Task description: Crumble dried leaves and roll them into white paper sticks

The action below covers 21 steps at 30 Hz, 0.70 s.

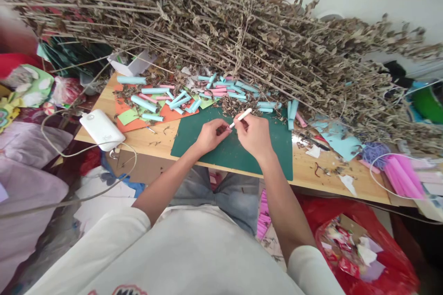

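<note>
My right hand [254,132] is closed around a slim white pen-shaped stick [241,117], which slants down toward the left. At its lower end, the fingertips of my left hand [212,135] are pinched together; whatever they hold is too small to make out. Both hands are above a dark green cutting mat [228,156] on the wooden table [162,140]. Just beyond them lie rolled light-blue paper tubes [238,88] and thinner pink paper rolls [218,90], strewn with dry leaf bits.
Dried leafy stalks [221,27] cover the table's back. Orange paper [128,125] and a white power bank [102,129] with a cable lie left. Rightward are a blue paper sheet [341,138], purple yarn [375,154] and pink paper [403,175]. A red bag [391,249] of scraps sits below.
</note>
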### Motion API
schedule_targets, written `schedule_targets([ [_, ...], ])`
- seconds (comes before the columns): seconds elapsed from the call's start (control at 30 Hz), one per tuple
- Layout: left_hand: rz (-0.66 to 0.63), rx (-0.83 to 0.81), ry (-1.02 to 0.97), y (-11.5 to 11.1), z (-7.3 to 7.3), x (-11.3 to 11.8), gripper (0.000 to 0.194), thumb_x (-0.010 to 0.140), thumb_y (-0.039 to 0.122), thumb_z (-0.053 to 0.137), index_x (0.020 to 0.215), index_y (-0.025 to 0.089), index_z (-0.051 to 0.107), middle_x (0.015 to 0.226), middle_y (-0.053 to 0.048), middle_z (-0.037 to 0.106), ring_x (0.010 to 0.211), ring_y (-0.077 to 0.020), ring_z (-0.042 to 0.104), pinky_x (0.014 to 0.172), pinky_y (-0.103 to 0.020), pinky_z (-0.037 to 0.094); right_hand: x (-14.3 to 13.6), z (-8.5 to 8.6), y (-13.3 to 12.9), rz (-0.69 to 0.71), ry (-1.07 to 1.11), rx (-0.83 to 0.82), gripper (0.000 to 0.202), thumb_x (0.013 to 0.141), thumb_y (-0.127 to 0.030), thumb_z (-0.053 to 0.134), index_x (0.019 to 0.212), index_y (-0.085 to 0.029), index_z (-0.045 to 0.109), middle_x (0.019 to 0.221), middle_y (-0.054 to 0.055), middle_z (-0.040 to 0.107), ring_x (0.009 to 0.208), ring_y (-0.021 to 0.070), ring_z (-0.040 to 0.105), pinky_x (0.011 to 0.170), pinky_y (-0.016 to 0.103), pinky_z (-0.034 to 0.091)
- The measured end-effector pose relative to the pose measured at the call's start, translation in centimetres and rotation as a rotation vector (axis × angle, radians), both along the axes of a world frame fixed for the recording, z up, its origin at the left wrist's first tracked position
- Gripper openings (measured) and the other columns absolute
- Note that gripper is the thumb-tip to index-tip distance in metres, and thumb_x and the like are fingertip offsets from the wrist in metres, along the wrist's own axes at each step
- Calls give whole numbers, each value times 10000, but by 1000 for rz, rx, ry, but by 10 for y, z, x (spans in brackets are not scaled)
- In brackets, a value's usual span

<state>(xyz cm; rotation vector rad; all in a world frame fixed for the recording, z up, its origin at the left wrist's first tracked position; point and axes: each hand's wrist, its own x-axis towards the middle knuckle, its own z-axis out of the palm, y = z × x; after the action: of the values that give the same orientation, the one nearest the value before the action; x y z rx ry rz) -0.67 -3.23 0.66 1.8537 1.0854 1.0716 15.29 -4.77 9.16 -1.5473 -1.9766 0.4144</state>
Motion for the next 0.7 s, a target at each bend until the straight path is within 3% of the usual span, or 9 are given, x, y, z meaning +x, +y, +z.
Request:
schedule_targets([
  [0.4, 12, -14, -4, 1, 1, 0, 185, 856, 338, 643, 842, 155, 662, 767, -21, 665, 663, -108, 604, 589, -194, 490, -1, -7, 2, 6, 118, -3, 160, 896, -274, 515, 883, -181, 645, 693, 25, 685, 556, 150, 619, 608, 252, 446],
  [0.7, 10, 2, 10, 1, 0, 0, 184, 854, 340, 650, 841, 157, 666, 768, -18, 662, 664, -105, 601, 589, -193, 489, 1, -6, 1, 23, 76, 29, 158, 894, -265, 515, 870, -179, 645, 688, 27, 679, 542, 141, 601, 578, 245, 432],
])
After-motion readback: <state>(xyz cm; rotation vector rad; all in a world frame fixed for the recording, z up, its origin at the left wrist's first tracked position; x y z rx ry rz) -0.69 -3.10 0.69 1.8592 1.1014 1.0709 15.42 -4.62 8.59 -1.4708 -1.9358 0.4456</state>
